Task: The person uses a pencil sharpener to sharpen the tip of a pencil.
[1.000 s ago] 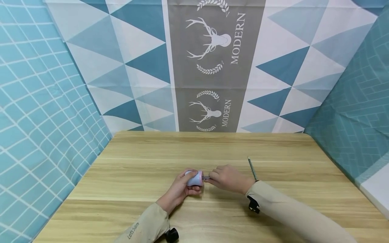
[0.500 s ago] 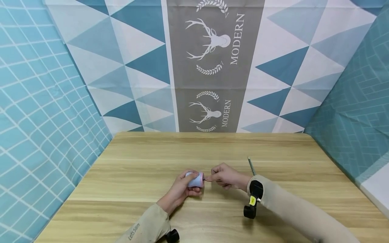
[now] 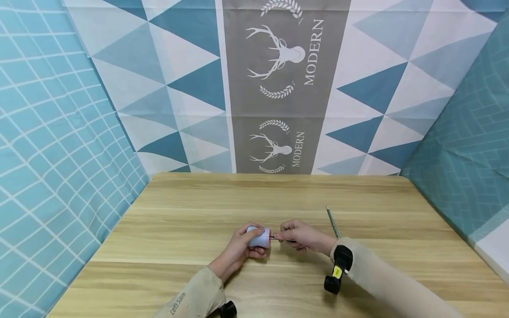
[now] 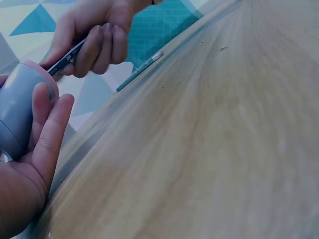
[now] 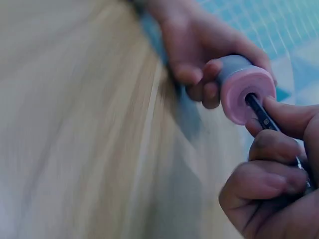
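My left hand [image 3: 238,249] grips a blue-grey pencil sharpener [image 3: 257,239] with a pink end, held on its side above the table. From the right, my right hand [image 3: 305,236] pinches a dark pencil [image 5: 265,117] between thumb and fingers. The pencil's front end sits inside the round hole of the pink face [image 5: 234,102], so its tip is hidden. In the left wrist view, two fingers of the left hand [image 4: 47,144] lie along the sharpener's side, and the pencil shaft runs back under the right hand's curled fingers.
A second pencil [image 3: 332,221], green, lies on the wooden table [image 3: 191,203] just beyond the right wrist. Patterned cloth hangs behind the table and along both sides. A black wrist camera [image 3: 338,270] is strapped to the right sleeve.
My right hand has turned at the wrist, swinging its wrist camera into fuller view. Its fingers have shifted on the pencil. The left hand holds the sharpener in nearly the same place.
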Demonstrator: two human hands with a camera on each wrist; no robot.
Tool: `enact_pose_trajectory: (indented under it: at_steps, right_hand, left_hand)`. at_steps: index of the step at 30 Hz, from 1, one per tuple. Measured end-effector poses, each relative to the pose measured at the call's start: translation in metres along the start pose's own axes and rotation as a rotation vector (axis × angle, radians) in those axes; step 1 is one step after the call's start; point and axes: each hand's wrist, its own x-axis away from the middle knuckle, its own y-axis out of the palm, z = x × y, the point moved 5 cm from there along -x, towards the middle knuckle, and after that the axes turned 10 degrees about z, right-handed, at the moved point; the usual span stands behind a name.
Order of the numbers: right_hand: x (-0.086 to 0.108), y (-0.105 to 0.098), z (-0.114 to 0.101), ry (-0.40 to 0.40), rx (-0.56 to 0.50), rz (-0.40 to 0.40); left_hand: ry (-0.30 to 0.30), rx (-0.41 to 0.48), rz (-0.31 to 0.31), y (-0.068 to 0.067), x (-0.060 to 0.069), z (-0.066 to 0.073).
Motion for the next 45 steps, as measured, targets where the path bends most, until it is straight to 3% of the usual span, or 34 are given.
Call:
enact_pose_trajectory:
  at_steps: [2,7,9,12,15,17,20,23,26,33,36,39,41,43,45]
  right_hand:
    - [0.006,-0.001,-0.012,-0.204,0.196,0.063]
    - [0.026,0.008,-0.038,-0.9,0.911,0.233]
    - [0.031,0.012,-0.039,-1.133,1.147,0.314]
    - [0.034,0.018,-0.036,-1.346,1.354,0.399]
    - [0.032,0.022,-0.034,-1.435,1.405,0.435]
    - [0.03,0.022,-0.035,-1.425,1.356,0.433]
    - [0.025,0.02,-0.037,-1.256,1.174,0.352]
    - [0.017,0.016,-0.037,-0.949,0.896,0.243]
    - [0.01,0.011,-0.034,-0.637,0.631,0.185]
    - [0.003,0.007,-0.011,-0.028,0.034,0.056]
    - [0.003,0.007,0.002,0.169,-0.133,0.005]
    - [0.004,0.009,0.007,0.238,-0.188,-0.025]
    - [0.005,0.009,0.004,0.196,-0.156,-0.03]
    - [0.007,0.007,-0.004,0.084,-0.042,0.001]
    - [0.008,0.004,-0.015,-0.092,0.152,0.04]
  left_hand:
    - [-0.002,0.007,-0.004,0.001,0.0,0.001]
    - [0.001,0.036,-0.009,0.0,0.0,0.003]
    - [-0.002,0.038,-0.007,0.0,-0.001,0.002]
    - [-0.007,0.033,-0.008,-0.001,0.0,0.001]
    - [-0.018,0.04,-0.001,0.0,0.0,-0.001]
    - [-0.022,0.045,0.001,-0.001,0.0,-0.002]
    - [-0.027,0.046,0.009,0.0,0.0,-0.003]
    - [-0.027,0.044,0.013,0.0,0.001,-0.002]
    - [-0.029,0.047,0.013,0.0,0.002,-0.001]
    - [-0.03,0.037,0.01,0.001,0.001,-0.003]
    - [-0.023,0.025,0.012,0.001,0.001,-0.005]
    - [-0.021,0.01,0.011,0.001,0.0,-0.004]
    - [-0.019,0.002,0.01,0.001,0.0,-0.003]
    - [-0.023,0.003,0.012,0.001,-0.001,-0.002]
    - [-0.024,0.009,0.016,0.001,-0.001,-0.002]
